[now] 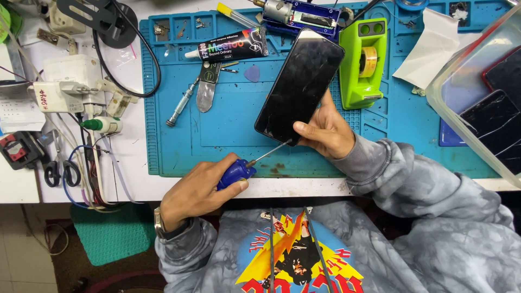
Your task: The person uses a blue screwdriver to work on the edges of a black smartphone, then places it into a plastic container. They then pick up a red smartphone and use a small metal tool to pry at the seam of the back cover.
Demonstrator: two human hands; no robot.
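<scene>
Near the front edge of the blue mat (pixel 228 125), the left hand (pixel 198 190) is wrapped tightly around one blue-handled screwdriver (pixel 239 171), its tip at the lower end of one black phone (pixel 300 87) that the right hand (pixel 325 130) pinches by its bottom edge, beside one green tape dispenser (pixel 363 62).

Bare blue silicone work mat (pixel 228 135) is lying open left of the black cracked smartphone (pixel 299 87). A green tape dispenser (pixel 363 62) is crowding its right, a black glue tube (pixel 230 48) is blocking above, and a clear plastic bin (pixel 477 92) is walling the far right.
</scene>
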